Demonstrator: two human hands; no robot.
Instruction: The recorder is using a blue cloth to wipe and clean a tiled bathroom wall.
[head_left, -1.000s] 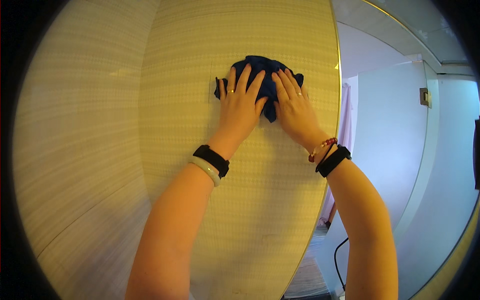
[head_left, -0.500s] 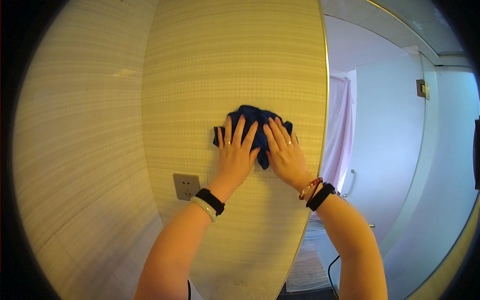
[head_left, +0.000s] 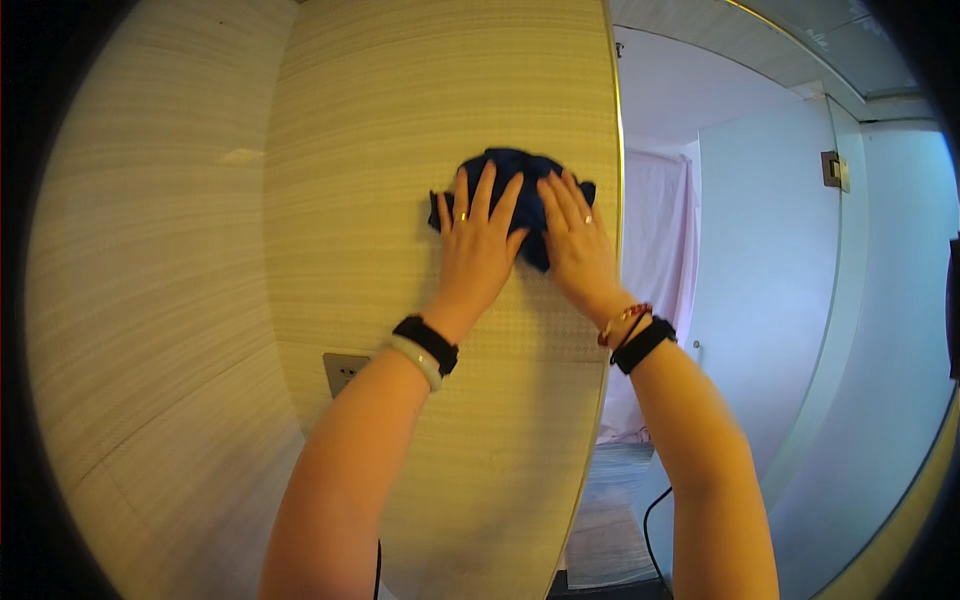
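A dark blue cloth [head_left: 530, 200], crumpled at its edges, lies against the pale yellow patterned wall [head_left: 380, 150]. My left hand [head_left: 475, 245] presses on its left part with the fingers spread. On the right part rests my right hand [head_left: 582, 245], its fingers stretched out and closer together. Neither hand curls round the fabric; the palms and fingers cover much of it. Each wrist wears a black band, and the left also has a pale bangle.
A grey wall socket [head_left: 343, 370] is partly behind my left forearm. Gold trim [head_left: 619, 130] edges the wall on the right. Beyond it are a pink curtain [head_left: 660, 220], a frosted door [head_left: 765, 270] with a metal hinge [head_left: 835, 171], and a black cable [head_left: 650, 520].
Both hands and the cloth have slid up the wall, closer to its right edge. The view has shifted a little, and my left forearm now covers part of the socket.
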